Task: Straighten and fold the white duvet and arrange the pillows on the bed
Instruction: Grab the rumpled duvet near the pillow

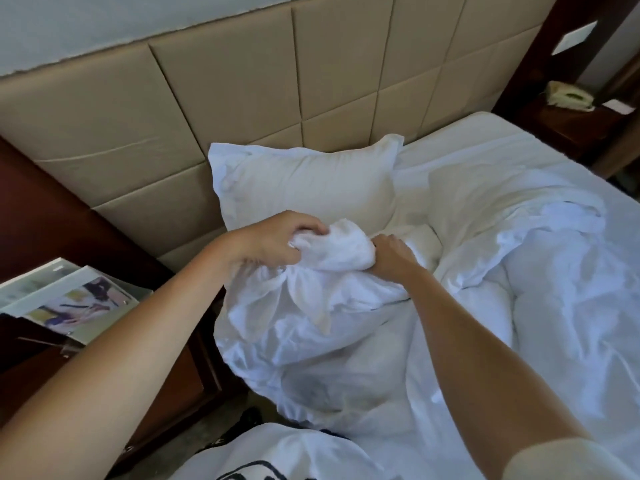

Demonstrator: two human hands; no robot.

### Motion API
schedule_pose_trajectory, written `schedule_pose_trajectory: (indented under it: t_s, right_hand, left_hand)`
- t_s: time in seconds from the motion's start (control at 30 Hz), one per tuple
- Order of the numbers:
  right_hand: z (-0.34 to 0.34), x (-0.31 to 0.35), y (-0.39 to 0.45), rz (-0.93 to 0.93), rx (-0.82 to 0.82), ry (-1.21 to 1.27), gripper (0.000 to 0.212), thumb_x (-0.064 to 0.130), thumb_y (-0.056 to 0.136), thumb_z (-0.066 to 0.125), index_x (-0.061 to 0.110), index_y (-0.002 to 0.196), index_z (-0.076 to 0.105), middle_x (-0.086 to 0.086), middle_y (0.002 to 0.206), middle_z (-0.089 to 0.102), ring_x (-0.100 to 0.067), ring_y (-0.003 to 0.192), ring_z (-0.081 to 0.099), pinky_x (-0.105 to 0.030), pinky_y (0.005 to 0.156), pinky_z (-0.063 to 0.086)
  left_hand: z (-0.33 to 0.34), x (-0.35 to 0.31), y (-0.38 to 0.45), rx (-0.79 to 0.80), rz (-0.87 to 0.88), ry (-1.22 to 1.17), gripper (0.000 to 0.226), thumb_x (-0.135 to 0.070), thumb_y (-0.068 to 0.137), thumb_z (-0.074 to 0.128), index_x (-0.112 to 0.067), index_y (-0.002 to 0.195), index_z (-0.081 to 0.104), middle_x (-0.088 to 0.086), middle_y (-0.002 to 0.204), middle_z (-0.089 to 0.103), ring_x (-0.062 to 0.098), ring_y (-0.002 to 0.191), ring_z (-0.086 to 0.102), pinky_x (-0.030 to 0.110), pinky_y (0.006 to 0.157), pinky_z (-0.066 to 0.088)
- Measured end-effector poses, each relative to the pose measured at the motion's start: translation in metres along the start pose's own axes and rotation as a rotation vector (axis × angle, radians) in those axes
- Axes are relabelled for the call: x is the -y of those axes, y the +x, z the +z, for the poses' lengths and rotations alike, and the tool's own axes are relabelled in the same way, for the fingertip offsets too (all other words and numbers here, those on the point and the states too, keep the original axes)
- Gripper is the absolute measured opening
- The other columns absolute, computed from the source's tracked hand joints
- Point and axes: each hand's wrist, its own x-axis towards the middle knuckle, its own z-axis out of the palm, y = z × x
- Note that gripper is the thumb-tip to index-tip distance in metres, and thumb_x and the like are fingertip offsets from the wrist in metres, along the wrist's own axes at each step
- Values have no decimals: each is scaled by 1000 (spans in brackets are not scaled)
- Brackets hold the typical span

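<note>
View from my head, looking down at the bed. My left hand [273, 242] and my right hand [389, 254] sit close together at the centre of the view, each with fingers curled into the same bunched corner of the crumpled white fabric duvet [332, 251]; both grips are closed on the cloth, the gathered wad standing up between them. From that corner the duvet hangs toward 6 o'clock in loose folds and spreads toward 3 o'clock across the white-sheeted bed [485, 140] in rumpled ridges. A plump white rectangular pillow with a flanged edge [304, 181] leans against the headboard at 12 o'clock from my hands, just behind the held corner. A second white pillow [491, 199] lies flat at 2 o'clock, partly covered by the duvet. The beige padded panelled headboard [242, 81] fills the upper part of the view. At 9 o'clock, a dark brown wooden bedside cabinet [52, 209] carries clear acrylic stands holding printed cards [69, 299]. At 1 o'clock, far off, a pale corded telephone [568, 95] rests on another dark wooden nightstand [568, 126]
</note>
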Motion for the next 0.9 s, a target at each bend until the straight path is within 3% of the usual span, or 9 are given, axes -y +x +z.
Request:
schedule_pose_trajectory:
  t_s: [0.07, 0.17, 0.27, 0.33, 0.4, 0.6, 0.67, 0.77, 0.9]
  right_hand:
    - [1, 14, -1, -57, -34, -103, 37, 31, 88, 62, 7, 115, 59, -17, 113, 65, -38, 108, 62, -40, 82, 49]
    - [-8, 55, 10, -194, -71, -182, 37, 20, 89, 55, 12, 125, 55, -15, 118, 63, -37, 111, 62, -39, 88, 49]
    - [-30, 84, 32, -235, -139, -174, 31, 18, 88, 56, 16, 118, 63, -13, 111, 65, -35, 104, 64, -37, 82, 49]
    - [-45, 84, 45, -219, -149, -61, 9, 17, 83, 58, 19, 87, 66, -7, 88, 63, -34, 88, 63, -33, 68, 44]
    - [-44, 73, 62, -202, -87, 124, 18, 23, 76, 64, 24, 67, 48, 2, 71, 54, -30, 77, 56, -30, 63, 37]
    - [-21, 33, 109, 29, 156, -26, 59, 65, 68, 68, 23, 110, 63, -2, 108, 68, -28, 101, 64, -33, 76, 44]
    - [-12, 33, 126, 167, -4, -25, 60, 65, 71, 66, 16, 105, 66, -7, 104, 69, -33, 98, 65, -34, 74, 45]
    - [-24, 71, 165, 260, -280, 22, 27, 35, 81, 61, 12, 90, 70, -14, 95, 71, -38, 92, 66, -34, 71, 44]
    - [-97, 159, 241, 52, -668, 20, 5, 18, 73, 57, 16, 69, 59, -14, 74, 69, -39, 70, 63, -33, 58, 35]
  left_hand:
    - [-8, 18, 7, -15, -119, 89, 76, -11, 84, 68, -33, 146, 30, 4, 128, 53, 18, 103, 59, 24, 79, 52]
    - [-3, 24, 29, 32, -207, 74, 108, -56, 79, 72, -28, 156, 2, -5, 158, 25, 16, 144, 29, 29, 115, 29]
    - [10, 28, 56, 64, -164, 23, 88, -43, 79, 79, -22, 150, 31, -14, 140, 40, 7, 133, 39, 22, 107, 33]
    - [9, 40, 71, -2, -204, 62, 69, -33, 79, 79, -21, 139, 48, -7, 133, 54, 13, 117, 55, 28, 98, 47]
    - [-3, 48, 81, -111, -179, 211, 41, -24, 82, 69, -16, 121, 59, 7, 115, 66, 23, 98, 63, 34, 83, 53]
    - [-62, 73, 94, -123, -71, 497, 31, -5, 79, 54, -24, 102, 61, 4, 92, 61, 31, 83, 57, 42, 71, 53]
    - [-82, 92, 103, -180, -66, 455, 33, -2, 77, 54, -24, 100, 62, 6, 94, 63, 35, 88, 59, 47, 73, 54]
    - [-125, 115, 121, -281, -90, 375, 30, -2, 78, 53, -28, 92, 58, 12, 98, 64, 39, 95, 57, 47, 77, 52]
    - [-211, 159, 128, -555, -169, 350, 26, -19, 83, 68, -11, 108, 70, 25, 109, 69, 46, 106, 61, 45, 83, 51]
